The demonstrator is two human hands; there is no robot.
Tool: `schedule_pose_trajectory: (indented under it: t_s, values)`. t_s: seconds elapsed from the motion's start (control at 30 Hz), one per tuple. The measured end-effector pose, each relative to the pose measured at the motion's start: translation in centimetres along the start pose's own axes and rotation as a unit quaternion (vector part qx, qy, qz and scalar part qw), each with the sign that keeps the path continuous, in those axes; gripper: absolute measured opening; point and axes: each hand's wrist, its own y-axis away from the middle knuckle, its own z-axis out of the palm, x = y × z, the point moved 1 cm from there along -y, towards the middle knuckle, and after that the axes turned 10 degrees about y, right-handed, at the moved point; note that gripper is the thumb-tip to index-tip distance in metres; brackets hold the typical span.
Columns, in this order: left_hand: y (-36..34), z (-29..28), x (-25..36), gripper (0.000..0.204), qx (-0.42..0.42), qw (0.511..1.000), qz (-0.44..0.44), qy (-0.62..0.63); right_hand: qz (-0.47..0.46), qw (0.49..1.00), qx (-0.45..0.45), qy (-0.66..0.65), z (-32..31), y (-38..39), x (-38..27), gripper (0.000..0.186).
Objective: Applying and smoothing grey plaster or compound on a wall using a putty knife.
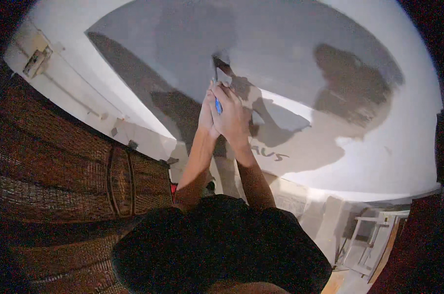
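Here, hands (230, 109) holding tool (218, 106), open grey patch (276, 41), edge (280, 96) seemingly near

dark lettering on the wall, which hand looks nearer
Right: the right hand is above and left of the dark lettering in the picture; the left hand lies just farther left.

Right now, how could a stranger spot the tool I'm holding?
Find the grey area on the white surface. In front of it, the left hand and right hand clasp the tool. Its blue handle sets it apart from hands and grey.
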Motion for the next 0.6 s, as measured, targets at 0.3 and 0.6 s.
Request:
schedule_pose_trajectory:
  t_s: [0.3,0.6]
  values:
    - [-0.9,1.8,4.7,0.035,-0.158,0.986,-0.045,0.015,-0.047,0.998,0.049,0.018,1.8,-2.3,-4.3,0.031]
    - [-0.9,5.0,4.1,0.038,-0.013,0.986,-0.136,-0.092,0.059,0.987,0.146,0.007,-1.8,-3.4,-6.5,0.015]
